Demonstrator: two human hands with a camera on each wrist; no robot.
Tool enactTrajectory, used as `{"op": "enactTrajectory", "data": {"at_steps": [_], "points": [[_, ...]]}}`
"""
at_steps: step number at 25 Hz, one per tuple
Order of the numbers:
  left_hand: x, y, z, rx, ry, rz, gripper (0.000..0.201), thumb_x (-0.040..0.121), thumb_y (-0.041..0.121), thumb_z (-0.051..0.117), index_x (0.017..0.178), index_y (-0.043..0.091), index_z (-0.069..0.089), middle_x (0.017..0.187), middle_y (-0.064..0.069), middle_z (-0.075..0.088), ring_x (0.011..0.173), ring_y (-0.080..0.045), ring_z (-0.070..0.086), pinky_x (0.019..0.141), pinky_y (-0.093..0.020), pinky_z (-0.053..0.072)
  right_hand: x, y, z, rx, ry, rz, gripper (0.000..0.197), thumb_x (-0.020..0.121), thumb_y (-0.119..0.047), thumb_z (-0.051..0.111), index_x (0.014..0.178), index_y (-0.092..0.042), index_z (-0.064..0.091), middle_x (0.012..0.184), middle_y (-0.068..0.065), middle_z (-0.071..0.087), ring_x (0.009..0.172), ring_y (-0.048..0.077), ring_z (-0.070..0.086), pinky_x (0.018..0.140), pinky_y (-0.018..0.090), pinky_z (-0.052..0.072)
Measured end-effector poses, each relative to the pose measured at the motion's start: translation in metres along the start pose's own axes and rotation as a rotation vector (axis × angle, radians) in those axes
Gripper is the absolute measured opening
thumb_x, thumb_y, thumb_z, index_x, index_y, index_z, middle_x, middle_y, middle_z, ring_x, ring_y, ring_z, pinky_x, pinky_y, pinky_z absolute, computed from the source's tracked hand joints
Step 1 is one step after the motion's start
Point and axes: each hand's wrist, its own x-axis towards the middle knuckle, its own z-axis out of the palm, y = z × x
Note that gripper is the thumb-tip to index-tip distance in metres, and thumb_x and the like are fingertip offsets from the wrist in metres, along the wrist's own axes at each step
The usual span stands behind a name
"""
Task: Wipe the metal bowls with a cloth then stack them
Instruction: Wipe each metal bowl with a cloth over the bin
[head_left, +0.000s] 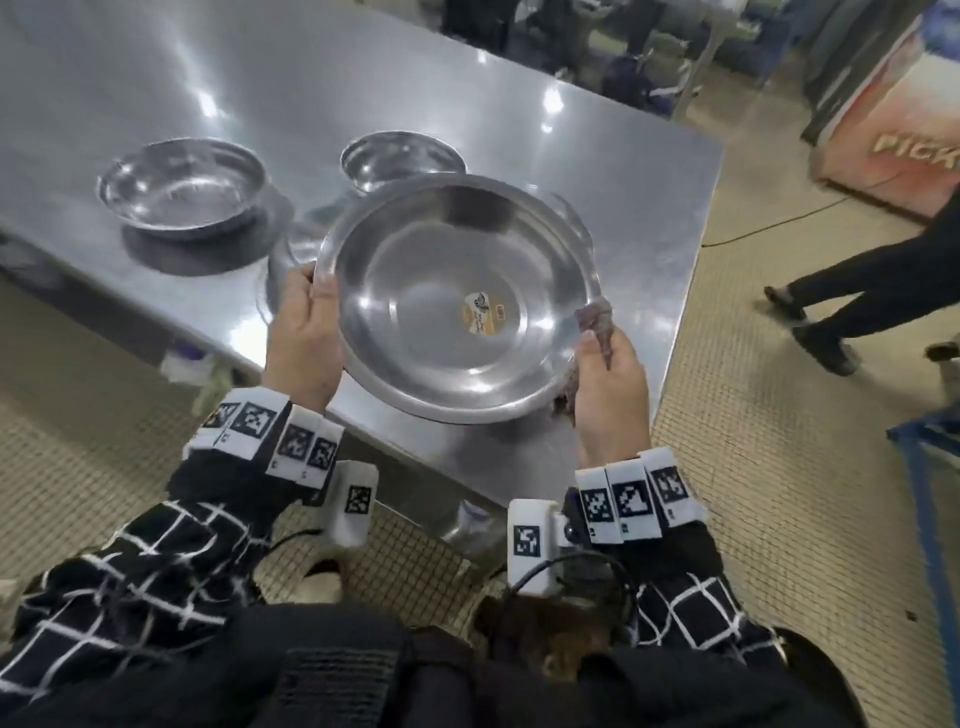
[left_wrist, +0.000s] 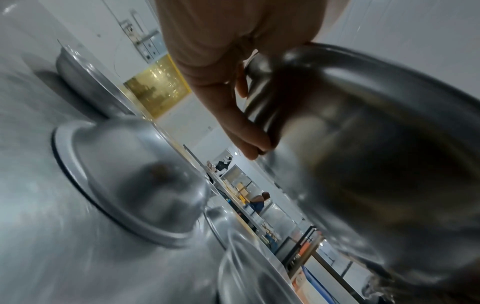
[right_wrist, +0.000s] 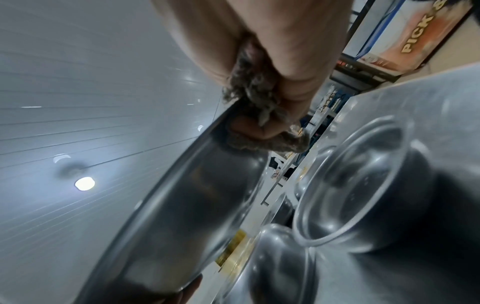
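I hold a large metal bowl (head_left: 457, 301), with a yellow sticker (head_left: 480, 314) inside, tilted above the near corner of the steel table (head_left: 597, 156). My left hand (head_left: 311, 322) grips its left rim, thumb over the edge. In the left wrist view the fingers (left_wrist: 241, 131) curl under the bowl's outside (left_wrist: 363, 144). My right hand (head_left: 605, 374) pinches a dark cloth (head_left: 595, 322) against the right rim. The right wrist view shows the cloth (right_wrist: 254, 96) bunched in my fingers over the rim of that bowl (right_wrist: 182, 195). Two smaller bowls stand on the table, one at the left (head_left: 182, 182) and one behind (head_left: 400, 158).
The table's right edge and near corner lie just under the held bowl. A person's legs (head_left: 857, 296) cross the tiled floor at the right. A cabinet lettered "PICK" (head_left: 898, 114) stands at the far right, and a blue frame (head_left: 930, 467) is beside me.
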Motion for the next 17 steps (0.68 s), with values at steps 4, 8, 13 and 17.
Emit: {"op": "enactTrajectory", "data": {"at_steps": [4, 8, 13, 17], "points": [[0.08, -0.018, -0.055, -0.055, -0.009, 0.004, 0.017, 0.098, 0.039, 0.04, 0.094, 0.034, 0.055, 0.082, 0.001, 0.061, 0.073, -0.006, 0.059, 0.073, -0.033, 0.05, 0.029, -0.023, 0.083, -0.014, -0.06, -0.009, 0.031, 0.099, -0.028, 0.046, 0.127, -0.02, 0.056, 0.108, -0.002, 0.063, 0.098, 0.015, 0.059, 0.08, 0.022, 0.052], [0.172, -0.021, -0.109, -0.123, -0.158, -0.114, 0.013, 0.097, 0.025, 0.048, 0.1, 0.023, 0.061, 0.086, -0.007, 0.066, 0.073, -0.018, 0.066, 0.061, -0.028, 0.058, 0.077, -0.048, 0.163, -0.031, -0.118, -0.047, 0.025, 0.095, -0.03, 0.05, 0.113, -0.022, 0.064, 0.1, 0.001, 0.069, 0.096, 0.022, 0.066, 0.091, 0.048, 0.051], [0.286, -0.043, -0.159, 0.014, -0.298, -0.119, 0.015, 0.093, 0.016, 0.052, 0.095, 0.024, 0.065, 0.08, 0.004, 0.065, 0.076, -0.012, 0.062, 0.077, -0.03, 0.049, 0.141, -0.088, 0.253, -0.093, -0.19, -0.076, 0.017, 0.097, -0.023, 0.05, 0.104, -0.026, 0.065, 0.099, 0.008, 0.069, 0.096, 0.03, 0.066, 0.087, 0.049, 0.053], [0.351, -0.056, -0.169, 0.126, -0.366, -0.1, 0.011, 0.093, 0.022, 0.057, 0.088, 0.022, 0.067, 0.081, -0.001, 0.065, 0.077, -0.014, 0.059, 0.078, -0.033, 0.047, 0.191, -0.111, 0.302, -0.169, -0.244, -0.086, 0.017, 0.097, -0.022, 0.05, 0.096, -0.028, 0.066, 0.096, 0.007, 0.07, 0.089, 0.032, 0.067, 0.079, 0.047, 0.056]]}}
